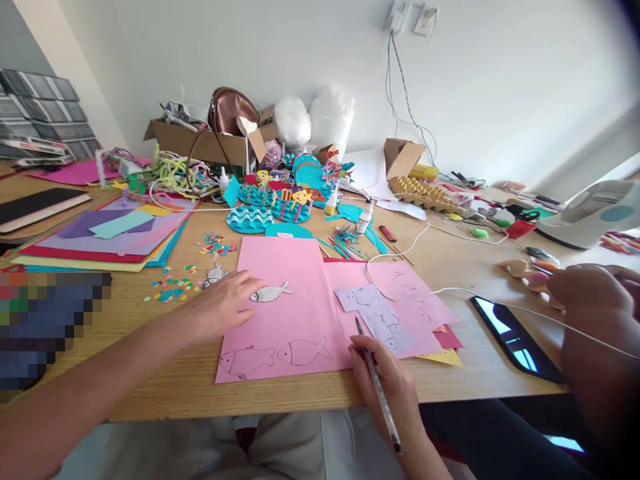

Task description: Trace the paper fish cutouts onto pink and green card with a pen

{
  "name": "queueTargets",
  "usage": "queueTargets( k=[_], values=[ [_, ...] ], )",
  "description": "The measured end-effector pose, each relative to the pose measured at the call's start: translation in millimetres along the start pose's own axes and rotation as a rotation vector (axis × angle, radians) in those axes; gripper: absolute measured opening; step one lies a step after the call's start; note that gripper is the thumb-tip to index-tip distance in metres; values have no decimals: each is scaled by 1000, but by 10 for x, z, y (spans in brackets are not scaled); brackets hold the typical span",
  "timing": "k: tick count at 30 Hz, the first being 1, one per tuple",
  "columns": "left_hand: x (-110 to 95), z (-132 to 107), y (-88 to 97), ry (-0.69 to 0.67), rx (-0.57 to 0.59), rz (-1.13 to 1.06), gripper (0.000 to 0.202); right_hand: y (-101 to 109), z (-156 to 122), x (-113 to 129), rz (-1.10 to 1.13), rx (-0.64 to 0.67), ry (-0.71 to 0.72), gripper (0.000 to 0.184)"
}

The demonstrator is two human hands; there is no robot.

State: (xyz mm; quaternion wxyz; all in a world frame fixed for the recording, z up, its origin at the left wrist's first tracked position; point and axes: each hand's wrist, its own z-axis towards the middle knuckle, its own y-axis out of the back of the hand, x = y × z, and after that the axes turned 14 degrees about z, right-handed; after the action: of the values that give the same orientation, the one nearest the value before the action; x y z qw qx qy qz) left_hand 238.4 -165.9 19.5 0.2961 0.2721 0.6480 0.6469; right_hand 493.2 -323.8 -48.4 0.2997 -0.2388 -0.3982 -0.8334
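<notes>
My left hand (226,301), fingers stretched and apart, is over the left edge of a pink sheet (295,263). Its fingertips are right beside the head of a grey paper fish cutout (271,293); whether they touch it I cannot tell. Two fish outlines (304,352) are drawn along the sheet's lower edge. In my right hand (387,377) is a clear-barrelled pen (379,390), tip pointing up and away, by the sheet's lower right side. Another grey fish cutout (216,275) lies partly behind my left hand. Fish-drawn paper pieces (375,313) rest to the right.
Another person's hands (585,293) are at the right, near a black phone (515,340). A white cable (465,289) crosses the table. Coloured sheets (100,233) and confetti dots (173,287) lie left. Behind are glue bottles (365,218), turquoise paper crafts (250,219) and a cardboard box (195,141).
</notes>
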Motion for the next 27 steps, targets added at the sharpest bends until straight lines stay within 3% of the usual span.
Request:
queueTargets(
  k=[6,13,22,27],
  values=[
    [-75,387,-44,-66,67,106,41,2,46,41,-63,19,48,15],
    [-56,555,-106,-56,161,139,22,-25,54,63,-93,1,84,15],
    [-93,574,-90,-40,159,74,29,-13,24,62,-104,21,34,17],
    [24,391,222,80,127,-8,35,-26,5,25,-92,6,-8,17]
  ],
)
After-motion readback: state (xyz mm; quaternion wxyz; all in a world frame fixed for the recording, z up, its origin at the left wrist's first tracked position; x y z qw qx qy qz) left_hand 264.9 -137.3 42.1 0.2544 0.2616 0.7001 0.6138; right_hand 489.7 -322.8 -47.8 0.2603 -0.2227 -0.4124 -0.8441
